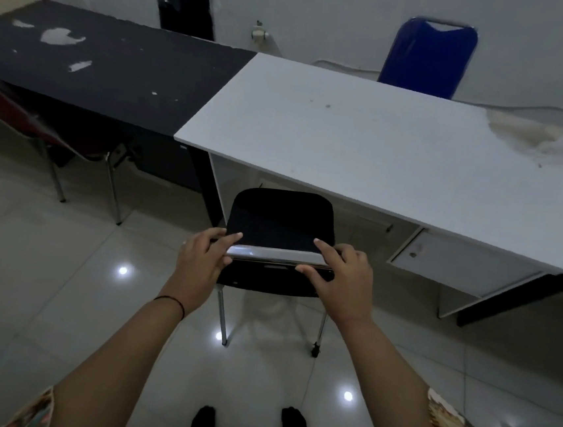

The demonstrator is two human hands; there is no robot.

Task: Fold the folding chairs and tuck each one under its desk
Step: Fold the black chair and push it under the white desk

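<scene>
Apparently the job is far from done: the black chair (280, 234) in front stands on its legs just before the white worktop (382, 147), only its front edge reaching beneath, while a red chair (14, 112) at the dark worktop (109, 59) and two chairs by the far wall also wait. Both the left hand (200, 260) and right hand (345, 281) rest at the chrome top bar (276, 254) of its backrest. The fingers (233, 236) lie loosely curved over the bar's ends, thumbs beneath, a light hold rather than a firm clench.

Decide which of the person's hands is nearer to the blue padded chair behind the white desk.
The right hand. It grips the right end of the black folding chair's chrome top bar, on the blue padded chair's side; the left hand grips the opposite end.
</scene>
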